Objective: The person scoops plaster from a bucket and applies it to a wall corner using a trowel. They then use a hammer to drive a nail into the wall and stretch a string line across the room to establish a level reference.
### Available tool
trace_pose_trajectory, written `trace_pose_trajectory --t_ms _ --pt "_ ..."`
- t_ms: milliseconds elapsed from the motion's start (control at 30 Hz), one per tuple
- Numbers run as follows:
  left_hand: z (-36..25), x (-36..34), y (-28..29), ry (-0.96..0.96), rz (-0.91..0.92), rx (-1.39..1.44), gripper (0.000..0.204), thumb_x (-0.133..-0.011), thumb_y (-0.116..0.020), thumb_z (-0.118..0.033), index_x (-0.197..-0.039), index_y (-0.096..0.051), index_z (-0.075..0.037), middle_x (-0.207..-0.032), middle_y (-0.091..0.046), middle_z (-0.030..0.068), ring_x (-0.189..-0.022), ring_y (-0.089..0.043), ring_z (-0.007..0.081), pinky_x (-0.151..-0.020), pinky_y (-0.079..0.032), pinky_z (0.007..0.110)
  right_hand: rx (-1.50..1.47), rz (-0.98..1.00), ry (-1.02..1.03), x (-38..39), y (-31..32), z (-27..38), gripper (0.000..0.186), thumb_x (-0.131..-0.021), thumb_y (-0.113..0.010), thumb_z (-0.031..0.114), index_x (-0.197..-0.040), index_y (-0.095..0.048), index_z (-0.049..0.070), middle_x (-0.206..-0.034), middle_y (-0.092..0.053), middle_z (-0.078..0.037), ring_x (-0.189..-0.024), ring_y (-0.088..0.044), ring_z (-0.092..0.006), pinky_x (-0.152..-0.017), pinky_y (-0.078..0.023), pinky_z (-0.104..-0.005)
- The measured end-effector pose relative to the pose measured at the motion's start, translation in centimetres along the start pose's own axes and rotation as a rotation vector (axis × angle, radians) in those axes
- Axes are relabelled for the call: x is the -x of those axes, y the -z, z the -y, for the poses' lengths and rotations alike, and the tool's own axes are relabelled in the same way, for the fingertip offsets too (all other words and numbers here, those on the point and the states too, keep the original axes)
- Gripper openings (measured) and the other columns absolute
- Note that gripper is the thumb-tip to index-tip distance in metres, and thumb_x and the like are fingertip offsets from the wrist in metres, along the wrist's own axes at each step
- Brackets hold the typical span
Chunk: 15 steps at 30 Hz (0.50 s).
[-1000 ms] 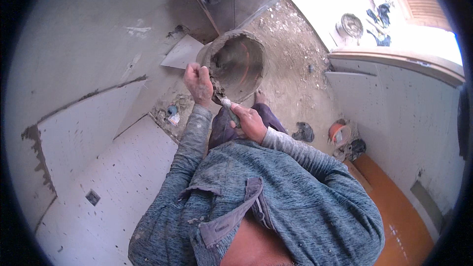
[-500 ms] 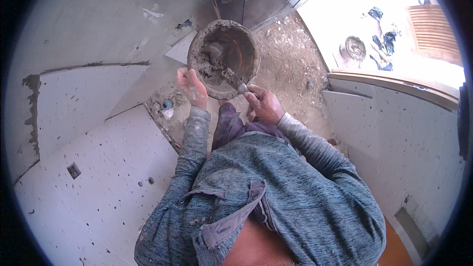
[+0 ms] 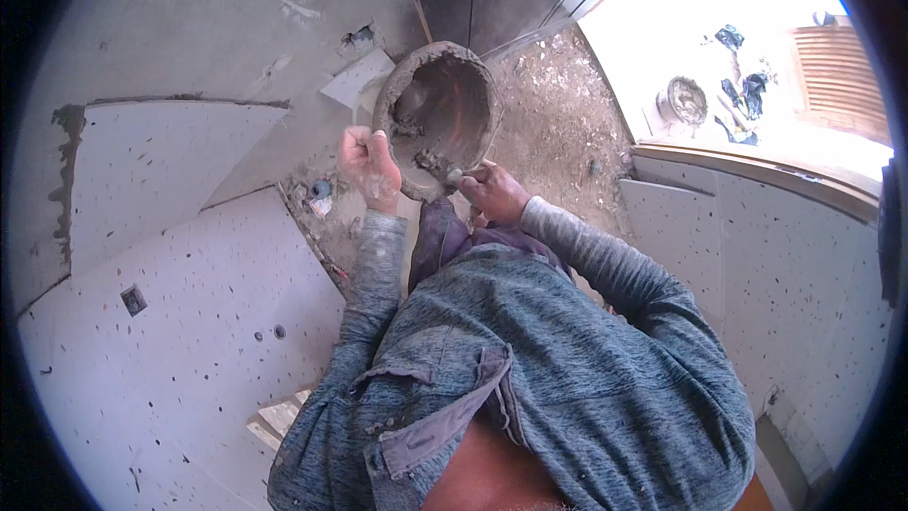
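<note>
A mortar-caked bucket [image 3: 390,106] stands in front of me, its mouth tilted toward me. Wet grey mortar [image 3: 407,125] clings inside, mostly on its left and near sides. My left hand [image 3: 372,170] is closed at the bucket's left rim, thumb up; its fingertips are partly hidden. At the near right rim, my right hand [image 3: 496,193] is wrapped round the handle of a trowel [image 3: 455,174]. The trowel's blade reaches into the bucket and is largely covered by mortar.
Speckled white tiles [image 3: 170,170] line the left wall, and more tiles [image 3: 672,227] are on the right. A dark door [image 3: 511,0] with a lever handle stands ahead. Rubble covers the floor [image 3: 549,104]. Beyond the sill [image 3: 757,170] sits another bucket [image 3: 683,101].
The bucket has tipped further toward me. My right hand has moved slightly left and drawn the trowel lower, near the rim. My left hand stays at the left rim.
</note>
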<state>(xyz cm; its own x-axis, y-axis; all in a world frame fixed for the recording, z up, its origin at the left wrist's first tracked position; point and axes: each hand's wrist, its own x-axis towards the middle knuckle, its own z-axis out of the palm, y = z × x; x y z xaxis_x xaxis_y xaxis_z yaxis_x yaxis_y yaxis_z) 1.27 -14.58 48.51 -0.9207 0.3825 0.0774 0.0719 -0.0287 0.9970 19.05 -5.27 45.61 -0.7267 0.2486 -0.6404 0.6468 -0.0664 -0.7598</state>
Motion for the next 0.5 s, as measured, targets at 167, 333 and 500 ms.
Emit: trace_pose_trajectory --t_ms 167,333,500 --pt "-0.4 0.4 1.9 0.006 -0.118 0.039 0.02 -0.081 -0.055 -0.005 -0.067 -0.04 -0.009 -0.066 -0.036 -0.0069 -0.059 -0.03 0.0041 -0.051 -0.025 0.022 -0.409 0.099 -0.153 2.5 -3.5 2.5 0.035 -0.095 -0.051 0.031 -0.118 -0.061 0.006 -0.072 -0.058 -0.005 -0.046 -0.049 -0.0098 -0.042 -0.038 -0.0252" --pt "-0.9 1.3 3.4 -0.025 -0.127 -0.075 0.019 -0.079 -0.054 -0.006 -0.066 -0.039 -0.009 -0.065 -0.035 -0.0068 -0.06 -0.029 0.0046 -0.053 -0.024 0.022 -0.733 0.173 -0.25 3.9 -5.0 4.5 0.034 -0.095 -0.051 0.031 -0.119 -0.059 0.009 -0.067 -0.054 -0.002 -0.041 -0.038 -0.0078 -0.035 -0.027 -0.0228" --pt "0.3 1.8 4.6 -0.095 -0.234 -0.087 0.019 -0.079 -0.052 -0.007 -0.066 -0.039 -0.008 -0.066 -0.035 -0.0058 -0.061 -0.03 0.0055 -0.054 -0.026 0.024 -0.868 0.133 -0.21 5.2 -6.5 6.7 0.03 -0.095 -0.049 0.031 -0.113 -0.058 0.008 -0.067 -0.054 -0.003 -0.039 -0.036 -0.0091 -0.034 -0.025 -0.0237"
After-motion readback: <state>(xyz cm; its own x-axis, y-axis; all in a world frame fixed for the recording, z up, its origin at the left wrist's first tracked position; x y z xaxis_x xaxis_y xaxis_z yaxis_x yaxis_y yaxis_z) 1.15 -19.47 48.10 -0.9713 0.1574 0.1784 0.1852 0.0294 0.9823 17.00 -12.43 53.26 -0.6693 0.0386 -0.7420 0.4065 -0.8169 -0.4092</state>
